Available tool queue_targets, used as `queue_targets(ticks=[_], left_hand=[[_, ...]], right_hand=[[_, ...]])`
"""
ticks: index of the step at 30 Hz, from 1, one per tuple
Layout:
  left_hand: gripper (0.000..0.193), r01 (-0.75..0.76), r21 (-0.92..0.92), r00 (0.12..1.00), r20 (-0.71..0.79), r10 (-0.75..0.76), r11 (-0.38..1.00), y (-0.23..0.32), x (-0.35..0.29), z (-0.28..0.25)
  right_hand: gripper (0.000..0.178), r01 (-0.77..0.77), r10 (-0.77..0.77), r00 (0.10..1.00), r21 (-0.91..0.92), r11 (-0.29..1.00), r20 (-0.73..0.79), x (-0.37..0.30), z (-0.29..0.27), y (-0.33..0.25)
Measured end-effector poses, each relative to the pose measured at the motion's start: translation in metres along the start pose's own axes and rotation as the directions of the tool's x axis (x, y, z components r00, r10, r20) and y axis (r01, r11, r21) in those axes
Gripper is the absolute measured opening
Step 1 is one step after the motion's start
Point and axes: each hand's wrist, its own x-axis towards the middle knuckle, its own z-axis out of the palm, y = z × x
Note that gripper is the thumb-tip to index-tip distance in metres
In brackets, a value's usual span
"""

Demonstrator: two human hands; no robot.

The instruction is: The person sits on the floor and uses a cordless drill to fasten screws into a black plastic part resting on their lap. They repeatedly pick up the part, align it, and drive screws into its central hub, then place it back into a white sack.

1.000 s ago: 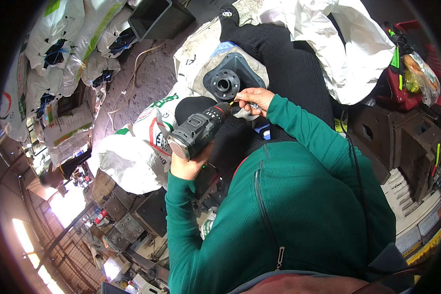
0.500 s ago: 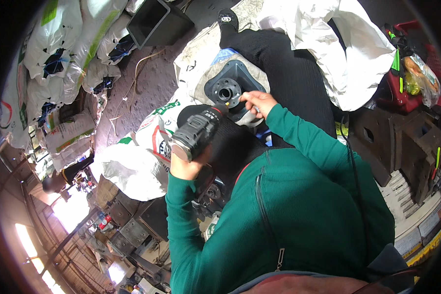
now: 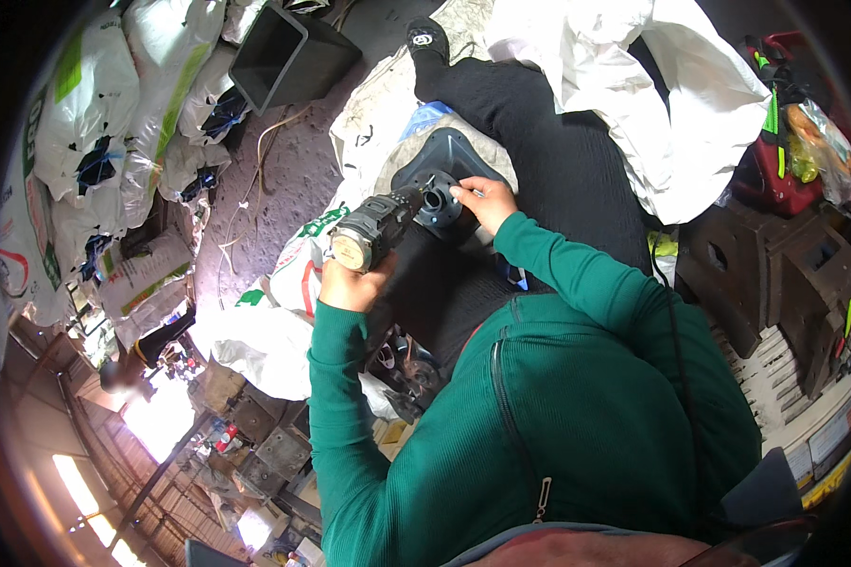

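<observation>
A dark grey part [image 3: 455, 151] with a flared, squarish base and a round flange [image 3: 435, 200] lies between my legs on a pale cloth. My left hand [image 3: 352, 286] is wrapped round a black cordless drill [image 3: 378, 230]. The drill's front end reaches the left side of the flange, and its bit is hard to make out. At the flange's right side is my right hand [image 3: 487, 202], thumb and fingers pinched together at the rim. What lies between those fingertips is too small to tell.
Stuffed white sacks [image 3: 85, 132] are piled at the left, near a dark square open-topped bin [image 3: 288, 61]. A white sheet [image 3: 652, 113] drapes over my right leg. At the right stand a red crate [image 3: 771, 180] and heavy brown metal blocks [image 3: 738, 250].
The drill has shifted from the flange's lower part to its upper left side. My right hand has moved slightly left and stays pinched. The whole view has shifted a little.
</observation>
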Motion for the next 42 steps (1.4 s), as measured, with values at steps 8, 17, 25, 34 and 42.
queue_targets(ticks=[8,17,25,34,42], left_hand=[[0.039,0.035,-0.009,0.999,0.04,-0.034,0.999,0.007,0.017,-0.018],[0.033,-0.013,0.119,0.999,0.05,0.007,0.993,0.004,0.016,-0.012],[0.038,0.034,0.004,0.999,0.023,-0.034,0.999,0.009,0.024,-0.015],[0.032,-0.091,0.169,0.995,0.067,0.081,0.981,0.02,0.033,-0.015],[0.031,-0.135,0.232,0.983,0.156,0.101,0.963,0.03,0.04,-0.013]], right_hand=[[0.031,0.022,-0.022,0.999,-0.014,1.0,0.028,-0.001,0.001,-0.008],[0.031,0.014,-0.013,1.0,-0.032,0.999,0.022,-0.005,0.0,-0.011],[0.03,-0.026,0.028,0.999,-0.04,0.999,0.038,-0.004,0.001,-0.01],[0.023,-0.047,0.047,0.998,-0.01,0.999,0.052,-0.005,-0.001,-0.016],[0.015,-0.107,0.101,0.992,0.086,0.991,0.077,-0.001,0.002,-0.021]])
